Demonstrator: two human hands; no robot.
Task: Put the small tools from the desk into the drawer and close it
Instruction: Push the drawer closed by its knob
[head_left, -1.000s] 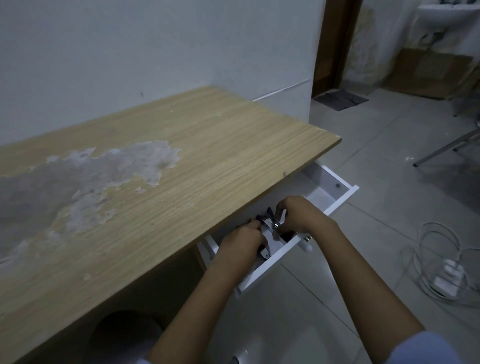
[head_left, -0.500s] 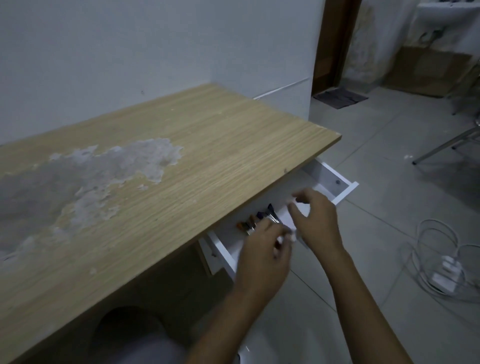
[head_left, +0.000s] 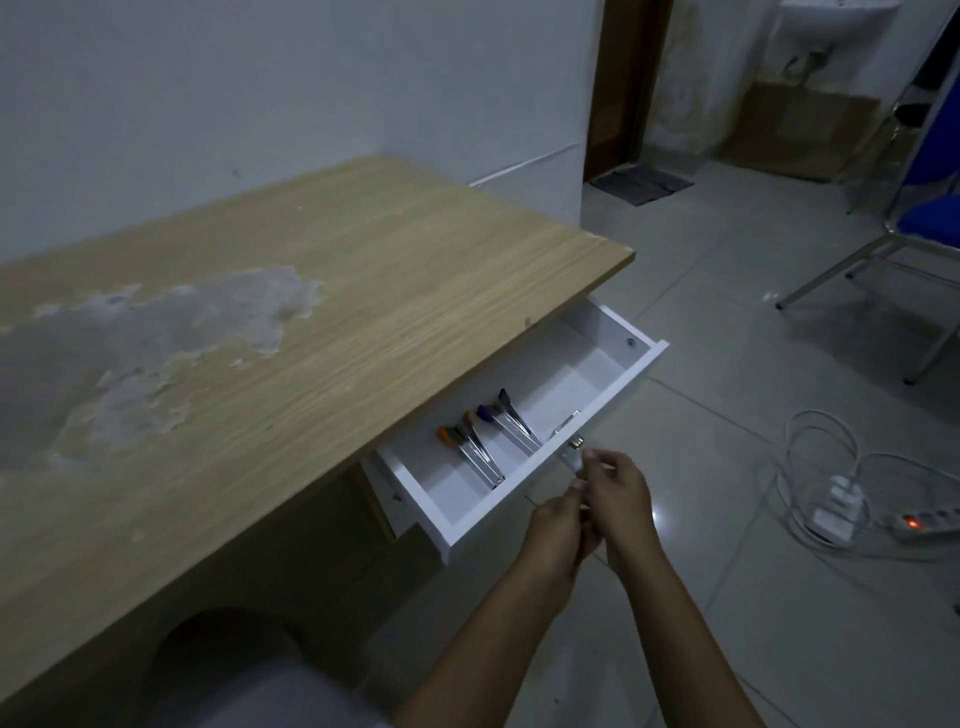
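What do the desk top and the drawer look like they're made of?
Desk top: seemingly wood-grain laminate, matte; a grey patch where the surface has peeled suggests a thin layer over board. Drawer: smooth white-coated board, probably; its core isn't visible.

Two bare forearms and hands, seen from the wearer's head.

The left hand (head_left: 553, 530) and right hand (head_left: 621, 499) carry no gloves, rings, watch or bands, and both forearms are uncovered up to the bottom edge of the frame. A patch of pale grey cloth (head_left: 249, 691) at the lower left is too blurred to identify as a particular garment.
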